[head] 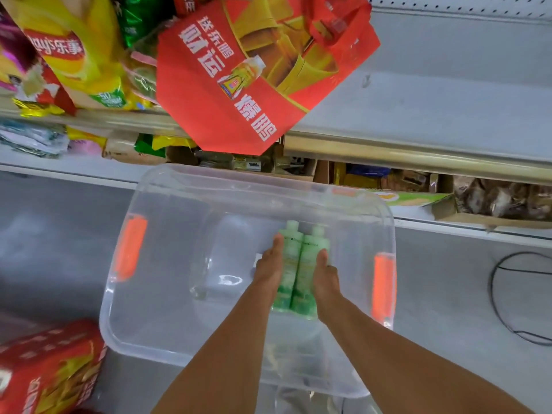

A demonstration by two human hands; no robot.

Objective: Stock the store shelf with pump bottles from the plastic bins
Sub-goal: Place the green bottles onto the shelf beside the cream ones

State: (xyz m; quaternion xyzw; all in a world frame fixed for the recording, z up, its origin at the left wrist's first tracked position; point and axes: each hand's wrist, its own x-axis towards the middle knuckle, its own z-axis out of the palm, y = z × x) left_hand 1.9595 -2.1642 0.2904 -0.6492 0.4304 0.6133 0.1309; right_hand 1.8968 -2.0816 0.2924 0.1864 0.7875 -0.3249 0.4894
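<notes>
Two pale green plastic bottles (295, 270) lay side by side, touching along their length, inside a clear plastic storage bin (167, 294) with orange latch handles (131, 248) at its left and right ends. Each bottle was tall and slim, with a rounded shoulder narrowing to a light green cap end that pointed toward the bin's far wall. Their bodies showed a mottled green-and-white pattern, darker green toward the base, and a thin line of dark print ran across each one just below the shoulder; the print was too blurred to read. No pump head could be made out.

The left hand (268, 270) pressed flat against the outer side of the left bottle, and the right hand (325, 277) pressed against the outer side of the right bottle, so the pair was squeezed between the two hands. Both bare forearms reached in over the bin's near rim.

The bottles sat in the right half of the bin, nearer the right orange handle. The bin rested on a grey floor (448, 279) in front of a metal store shelf (418, 156). A red printed gift bag (239, 85) hung over the shelf's front edge above the bin, and a red carton (50, 369) stood near the bin's near-left corner.
</notes>
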